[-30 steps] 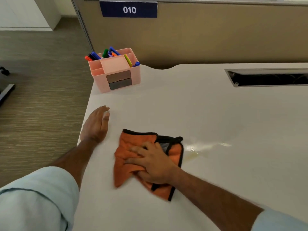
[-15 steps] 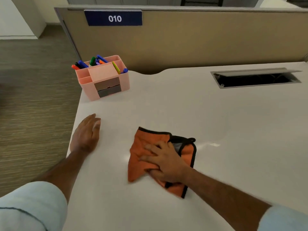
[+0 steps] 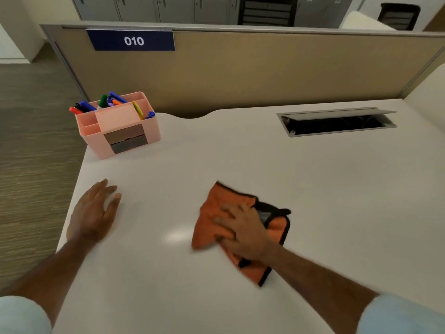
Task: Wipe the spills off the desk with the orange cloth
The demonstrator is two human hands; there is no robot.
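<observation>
An orange cloth (image 3: 212, 208) with black trim lies crumpled on the white desk (image 3: 240, 160), a little right of centre. My right hand (image 3: 243, 229) presses flat on top of it, fingers spread over the fabric and pointing left. My left hand (image 3: 95, 210) rests palm down on the desk near its left edge, holding nothing, well apart from the cloth. No wet spill shows on the desk around the cloth; only a faint glossy patch (image 3: 177, 236) sits to the cloth's left.
A pink organiser (image 3: 120, 126) full of coloured markers stands at the desk's far left corner. An open cable slot (image 3: 337, 122) is set into the desk at the far right. A tan partition (image 3: 240, 68) with a "010" sign runs behind. Floor lies beyond the left edge.
My right hand has slid the cloth to the right, over the spot where a wet streak showed a second ago. The view has tilted up. My left hand stays flat on the desk.
</observation>
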